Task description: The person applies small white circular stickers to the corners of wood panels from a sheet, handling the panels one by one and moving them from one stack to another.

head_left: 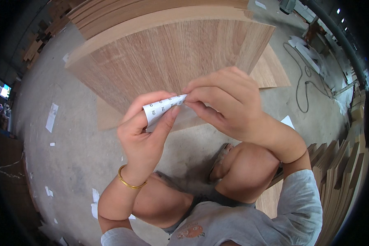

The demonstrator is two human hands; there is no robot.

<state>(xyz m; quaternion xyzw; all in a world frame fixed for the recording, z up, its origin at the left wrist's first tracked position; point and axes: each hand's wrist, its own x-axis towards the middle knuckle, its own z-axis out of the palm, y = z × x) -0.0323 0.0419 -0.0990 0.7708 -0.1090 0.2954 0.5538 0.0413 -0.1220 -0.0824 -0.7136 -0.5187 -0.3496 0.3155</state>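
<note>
Between my hands is a small white sheet of printed sticker labels (163, 107), curled over the fingers of my left hand. My left hand (145, 123) grips it with the thumb in front and the fingers behind. At the sheet's right end, the fingertips of my right hand (227, 100) pinch together on its corner; whether a label is peeled off there is too small to tell. Just beyond both hands stands a stack of wood-grain boards (172, 53), its broad front face toward me. A gold bangle (131, 182) circles my left wrist.
More brown boards (340, 176) lean in a row at the lower right. A grey hose or cable (305, 88) loops on the concrete floor (76, 143) at the right. Paper scraps (51, 117) lie on the floor at the left. Another flat board (270, 67) sticks out behind the stack.
</note>
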